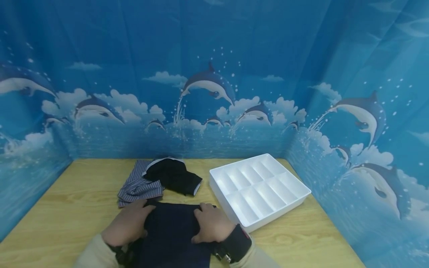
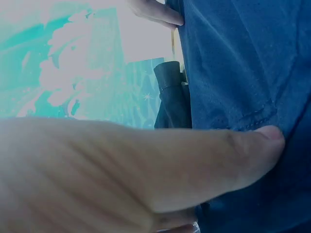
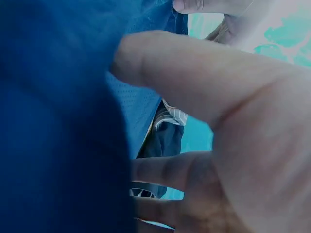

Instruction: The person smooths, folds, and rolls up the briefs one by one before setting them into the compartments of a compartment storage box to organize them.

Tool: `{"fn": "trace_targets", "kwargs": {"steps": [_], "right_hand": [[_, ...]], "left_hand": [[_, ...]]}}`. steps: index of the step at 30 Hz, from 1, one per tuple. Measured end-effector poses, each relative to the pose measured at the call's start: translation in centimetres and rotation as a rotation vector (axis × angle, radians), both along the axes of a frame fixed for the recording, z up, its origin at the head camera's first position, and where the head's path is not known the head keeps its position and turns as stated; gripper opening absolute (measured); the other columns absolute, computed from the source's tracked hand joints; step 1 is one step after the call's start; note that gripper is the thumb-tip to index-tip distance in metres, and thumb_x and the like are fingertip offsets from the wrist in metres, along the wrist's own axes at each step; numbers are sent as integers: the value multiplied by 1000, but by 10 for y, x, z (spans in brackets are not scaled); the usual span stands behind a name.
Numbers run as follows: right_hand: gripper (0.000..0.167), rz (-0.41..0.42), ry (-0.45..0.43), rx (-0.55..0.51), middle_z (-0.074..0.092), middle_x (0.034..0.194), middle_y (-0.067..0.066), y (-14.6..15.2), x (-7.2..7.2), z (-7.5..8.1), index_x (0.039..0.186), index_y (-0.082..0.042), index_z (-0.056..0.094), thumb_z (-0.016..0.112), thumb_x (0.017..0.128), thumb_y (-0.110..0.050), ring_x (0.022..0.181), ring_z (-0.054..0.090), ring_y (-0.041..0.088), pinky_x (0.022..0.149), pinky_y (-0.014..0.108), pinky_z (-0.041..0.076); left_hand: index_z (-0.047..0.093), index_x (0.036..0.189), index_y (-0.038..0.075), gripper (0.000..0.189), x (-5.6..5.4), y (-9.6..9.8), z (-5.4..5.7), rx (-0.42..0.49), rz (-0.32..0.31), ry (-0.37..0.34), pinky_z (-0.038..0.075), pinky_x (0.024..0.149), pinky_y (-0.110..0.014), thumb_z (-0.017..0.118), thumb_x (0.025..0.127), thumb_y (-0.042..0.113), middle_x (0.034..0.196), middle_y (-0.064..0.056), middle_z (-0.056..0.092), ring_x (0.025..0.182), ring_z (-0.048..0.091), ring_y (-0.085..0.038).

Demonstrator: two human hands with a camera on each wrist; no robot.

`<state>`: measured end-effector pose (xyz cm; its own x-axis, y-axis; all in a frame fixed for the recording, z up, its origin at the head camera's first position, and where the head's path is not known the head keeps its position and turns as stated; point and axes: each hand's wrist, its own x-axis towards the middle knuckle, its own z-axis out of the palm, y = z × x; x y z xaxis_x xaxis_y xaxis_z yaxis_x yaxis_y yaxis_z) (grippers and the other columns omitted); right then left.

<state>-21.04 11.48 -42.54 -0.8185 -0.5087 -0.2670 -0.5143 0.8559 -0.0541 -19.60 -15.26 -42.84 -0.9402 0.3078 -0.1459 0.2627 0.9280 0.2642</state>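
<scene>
A dark navy garment (image 1: 174,234) hangs between both hands at the near edge of the head view, its top edge spread roughly level. My left hand (image 1: 129,221) grips its left side, and my right hand (image 1: 212,225) grips the right side. Seen from the left wrist, the thumb (image 2: 218,158) presses on the finely perforated fabric (image 2: 238,58). In the right wrist view the thumb (image 3: 165,68) lies over the cloth (image 3: 53,126), with fingers (image 3: 165,170) behind it. The garment's lower part runs out of the head view, so its exact kind cannot be told.
Beyond the left hand lie a striped blue-grey cloth (image 1: 140,190) and a black garment (image 1: 171,173) with a white edge, partly overlapping. To the right, a white divided box (image 1: 228,203) with several compartments stands on the wood-grain table (image 1: 67,208). Dolphin-printed curtains (image 1: 187,141) enclose the table.
</scene>
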Motion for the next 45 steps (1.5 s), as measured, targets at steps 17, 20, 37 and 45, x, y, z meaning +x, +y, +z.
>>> {"fn": "trace_targets", "kwargs": {"steps": [17,20,37,45], "right_hand": [[84,35,-75,-111,41,161,5,12,-13,-5,152,-18,51,79,83,-59,145,44,23,112,36,44],[85,29,-73,-108,41,162,5,12,-12,-5,152,-18,51,79,83,-59,145,43,23,112,36,43],[68,196,-113,116,61,100,-7,-1,12,19,113,-23,70,84,67,-71,89,56,10,76,29,51],[39,186,45,147,61,92,-8,-9,17,8,99,-22,72,86,74,-49,83,56,10,73,25,49]], "left_hand": [[59,141,3,75,-7,-9,-5,9,98,-171,43,101,-69,91,77,25,144,-34,50,132,47,-56],[59,140,2,76,-7,-8,-5,19,96,-180,43,102,-69,91,76,26,144,-35,50,132,46,-56],[67,122,18,78,28,61,4,-54,-27,-354,50,98,-61,93,62,61,118,-3,66,110,63,-28],[60,130,16,95,25,66,-6,-163,-42,-350,46,102,-64,95,55,63,128,-10,62,118,59,-36]]}}
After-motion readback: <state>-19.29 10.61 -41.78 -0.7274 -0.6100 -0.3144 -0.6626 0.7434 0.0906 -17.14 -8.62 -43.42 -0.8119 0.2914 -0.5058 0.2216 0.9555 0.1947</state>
